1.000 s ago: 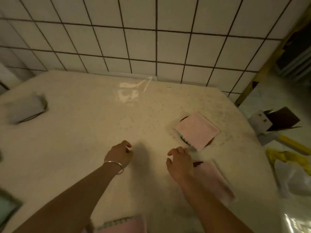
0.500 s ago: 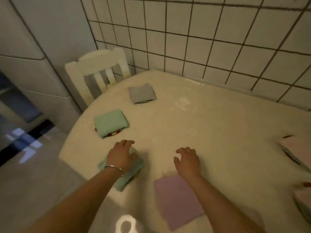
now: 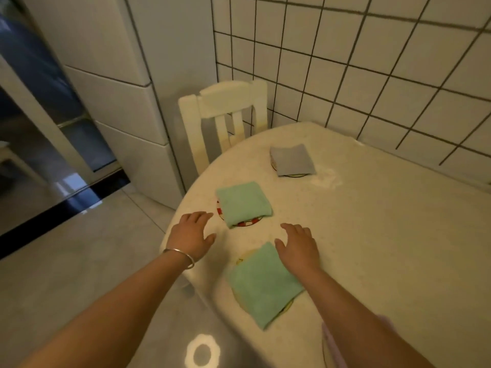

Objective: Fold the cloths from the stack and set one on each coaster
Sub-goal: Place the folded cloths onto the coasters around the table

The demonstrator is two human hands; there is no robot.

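Bare forearms; thin silver bangle (image 3: 180,256) on left wrist.

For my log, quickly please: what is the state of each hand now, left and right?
Left hand: open, fingers spread, holding nothing.
Right hand: open, fingers relaxed, holding nothing, beside the near green cloth.

Folded cloths hide most of three coasters (image 3: 247,223); a lilac cloth (image 3: 332,349) is cut off below.

White tiled wall (image 3: 372,75) with dark grout beyond the hands, white slatted chair (image 3: 223,123) tucked ahead-left. Grey glossy floor (image 3: 66,261) under the left arm, glare spot nearest; dark glass door (image 3: 32,128) far left.
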